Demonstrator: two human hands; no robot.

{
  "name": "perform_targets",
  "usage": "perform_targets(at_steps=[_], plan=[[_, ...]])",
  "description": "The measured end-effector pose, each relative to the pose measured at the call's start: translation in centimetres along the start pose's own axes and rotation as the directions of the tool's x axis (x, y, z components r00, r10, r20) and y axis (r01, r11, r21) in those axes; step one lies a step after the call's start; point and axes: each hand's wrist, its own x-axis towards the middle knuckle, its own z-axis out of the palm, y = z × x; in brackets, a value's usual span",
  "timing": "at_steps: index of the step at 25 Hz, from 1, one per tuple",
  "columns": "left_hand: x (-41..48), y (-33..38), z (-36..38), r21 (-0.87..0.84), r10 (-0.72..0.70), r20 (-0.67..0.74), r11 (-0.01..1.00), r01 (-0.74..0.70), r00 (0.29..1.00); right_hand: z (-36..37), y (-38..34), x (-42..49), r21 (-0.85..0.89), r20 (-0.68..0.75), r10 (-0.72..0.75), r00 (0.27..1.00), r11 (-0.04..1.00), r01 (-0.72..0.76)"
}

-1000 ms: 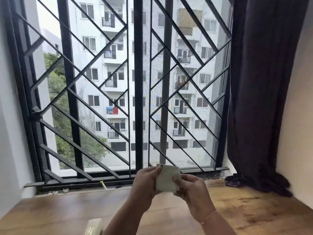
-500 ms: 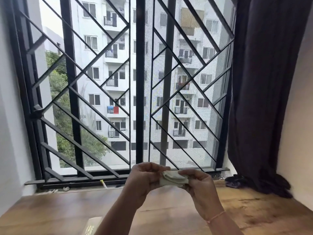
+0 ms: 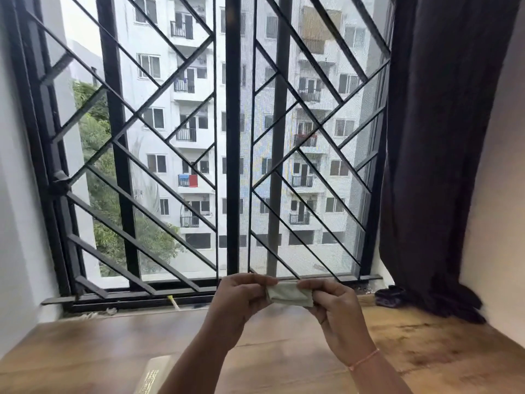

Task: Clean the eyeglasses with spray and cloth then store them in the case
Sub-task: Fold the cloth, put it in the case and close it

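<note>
head view: we pinch the folded cloth point(image 3: 289, 294) between our left hand point(image 3: 238, 302) and right hand point(image 3: 336, 308), above the wooden surface point(image 3: 426, 351).

The cloth point(image 3: 289, 294) lies between both hands, before the window grille point(image 3: 227, 137).

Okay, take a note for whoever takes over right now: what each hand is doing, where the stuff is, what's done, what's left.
Left hand: pinches the left end of the cloth.
Right hand: pinches its right end.
Cloth: folded small, held in the air above the wooden surface.
Eyeglasses and spray: not in view.
A pale object lies at the bottom edge; cannot tell if it is the case.
Done: cannot tell from this view.
Left: probably put the cloth away and check the eyeglasses are in the case.
</note>
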Motion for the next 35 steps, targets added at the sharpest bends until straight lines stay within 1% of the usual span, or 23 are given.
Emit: perform_targets(at_steps=[2, 4, 7, 9, 11, 13, 15, 19, 20, 21, 22, 23, 24, 25, 26, 27, 28, 29, 30, 31, 33, 35], plan=[[0.1, -0.3, 0.0, -0.042, -0.014, -0.011, 0.999, 0.014, 1.0, -0.1, 0.1, 0.0, 0.007, -0.01, 0.007, 1.0, 1.0, -0.007], [0.2, -0.6, 0.0, -0.046, -0.016, -0.012, 0.999, 0.016, 1.0, -0.2, 0.1, -0.1, 0.028, -0.021, 0.014, 1.0, 1.0, -0.013], [0.3, -1.4, -0.2, 0.044, 0.026, -0.032, 0.999, -0.025, 0.999, -0.3, 0.2, -0.3, 0.155, 0.008, 0.053, 0.999, 0.986, -0.054], [0.3, -1.7, -0.4, 0.076, 0.033, -0.049, 0.997, -0.03, 0.998, 0.0, 0.5, -0.7, 0.265, 0.082, 0.133, 0.988, 0.952, -0.15], [0.3, -1.8, -0.6, 0.1, 0.028, -0.038, 0.995, -0.024, 0.999, 0.0, 1.4, -0.9, 0.302, 0.144, 0.26, 0.955, 0.907, -0.293], [0.0, -1.9, -0.8, 0.116, 0.022, -0.017, 0.993, -0.02, 1.0, -0.1, 2.4, -1.1, 0.309, 0.146, 0.342, 0.928, 0.875, -0.371], [0.0, -2.3, -1.1, 0.126, 0.015, -0.01, 0.992, -0.014, 1.0, 0.0, 2.9, -1.1, 0.305, 0.11, 0.379, 0.919, 0.867, -0.394], [-0.4, -3.3, -2.1, 0.083, 0.027, -0.008, 0.996, -0.027, 1.0, 0.6, 3.0, -0.8, 0.264, 0.071, 0.377, 0.923, 0.886, -0.382], [-0.5, -3.6, -2.7, 0.085, 0.044, -0.029, 0.996, -0.041, 0.999, 0.6, 3.1, -0.7, 0.249, 0.061, 0.379, 0.923, 0.89, -0.382], [-0.8, -4.3, -3.6, 0.164, 0.102, -0.081, 0.983, -0.087, 0.992, 0.6, 3.4, -0.7, 0.237, 0.049, 0.385, 0.922, 0.892, -0.385], [-0.9, -5.1, -5.1, 0.374, 0.227, -0.151, 0.914, -0.157, 0.962, 0.4, 3.8, -0.6, 0.226, 0.032, 0.394, 0.919, 0.893, -0.39], [-0.9, -6.1, -7.0, 0.665, 0.399, -0.198, 0.726, -0.176, 0.896, 0.1, 4.3, -0.5, 0.221, 0.012, 0.401, 0.916, 0.893, -0.393], [-0.9, -7.3, -9.2, 0.884, 0.554, -0.184, 0.454, -0.109, 0.812, -0.2, 4.8, -0.5, 0.219, -0.009, 0.407, 0.913, 0.892, -0.395], [-1.2, -8.7, -11.5, 0.97, 0.585, -0.169, 0.242, 0.027, 0.793, -0.6, 5.3, -0.4, 0.221, -0.027, 0.415, 0.91, 0.89, -0.399], [-1.7, -9.9, -13.7, 0.971, 0.531, -0.241, 0.132, 0.202, 0.813, -0.9, 5.8, -0.4, 0.222, -0.043, 0.421, 0.906, 0.888, -0.402], [-2.2, -10.9, -15.6, 0.922, 0.438, -0.379, 0.103, 0.373, 0.816, -1.2, 6.3, -0.4, 0.226, -0.053, 0.429, 0.902, 0.885, -0.408], [-3.1, -11.7, -16.9, 0.838, 0.34, -0.536, 0.108, 0.534, 0.773, -1.3, 6.7, -0.4, 0.234, -0.053, 0.437, 0.898, 0.88, -0.415], [-3.9, -12.2, -17.9, 0.757, 0.258, -0.648, 0.11, 0.644, 0.717, -1.4, 7.2, -0.4, 0.242, -0.049, 0.445, 0.894, 0.874, -0.422], [-4.6, -12.6, -18.5, 0.709, 0.22, -0.701, 0.11, 0.697, 0.678, -1.4, 7.6, -0.4, 0.247, -0.049, 0.453, 0.89, 0.869, -0.428], [-5.0, -12.9, -18.8, 0.689, 0.206, -0.722, 0.127, 0.714, 0.66, -1.4, 8.1, -0.4, 0.245, -0.052, 0.463, 0.885, 0.865, -0.438], [-5.3, -13.5, -18.8, 0.68, 0.2, -0.731, 0.138, 0.72, 0.652, -1.2, 9.2, -0.4, 0.224, -0.058, 0.489, 0.871, 0.856, -0.466], [-5.4, -14.2, -18.9, 0.661, 0.206, -0.746, 0.109, 0.743, 0.633, -0.9, 10.3, -0.5, 0.193, -0.051, 0.514, 0.856, 0.846, -0.496]])
